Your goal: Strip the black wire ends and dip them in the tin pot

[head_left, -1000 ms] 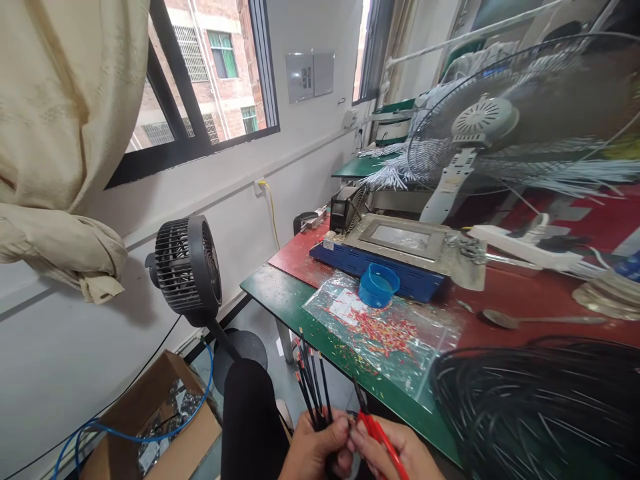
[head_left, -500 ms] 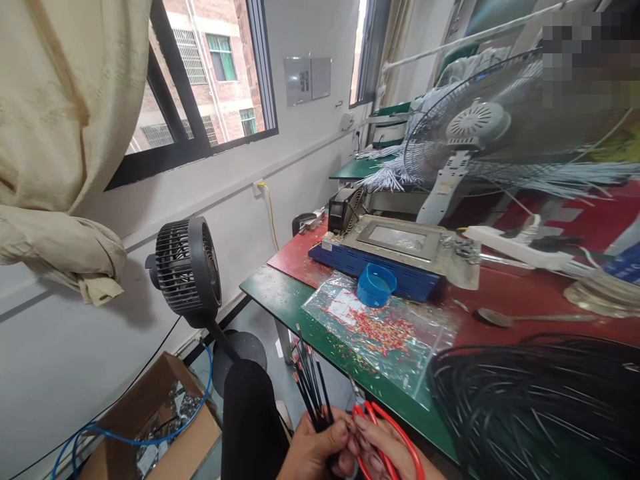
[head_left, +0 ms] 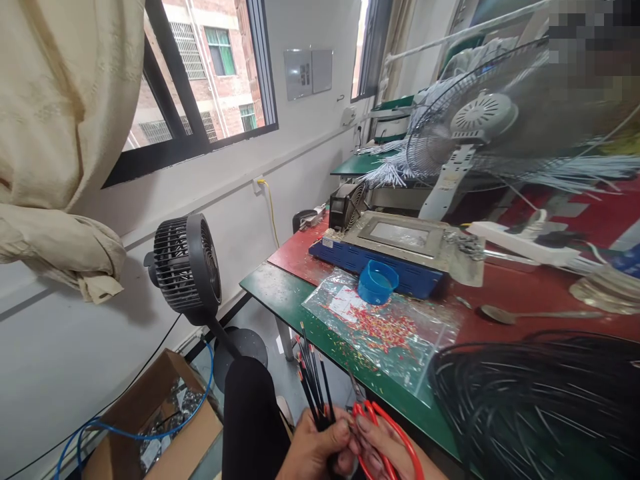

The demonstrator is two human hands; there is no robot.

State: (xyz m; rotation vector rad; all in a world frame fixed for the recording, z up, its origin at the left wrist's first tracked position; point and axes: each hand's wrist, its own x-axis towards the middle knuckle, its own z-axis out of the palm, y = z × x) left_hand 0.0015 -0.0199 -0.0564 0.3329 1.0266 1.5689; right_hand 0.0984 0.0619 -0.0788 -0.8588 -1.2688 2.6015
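In my left hand (head_left: 320,443) is a bundle of black cables (head_left: 313,383), their tips pointing up and away from me, with small red and pale ends showing. My right hand (head_left: 383,443) is wrapped round a pair of red-handled scissors (head_left: 395,427), whose metal blades point up beside the cables. The two hands meet at the thumbs and fingertips, just off the table's front edge. Ahead of them a plastic bag (head_left: 420,373) lies flat, strewn with many red and yellow scraps (head_left: 385,327). A blue plastic ring-shaped dish (head_left: 377,283) stands at the bag's far edge.
A blue heated-looking device (head_left: 370,267) sits behind the dish. Coiled black cables (head_left: 530,400) cover the table at right, near a spoon (head_left: 505,313). A large fan (head_left: 480,120) stands behind. To the left are a dark fan (head_left: 187,267) and a cardboard box (head_left: 200,427).
The camera view has shifted slightly. Both hands keep their grips, and the cable tips have tilted a little to the right.
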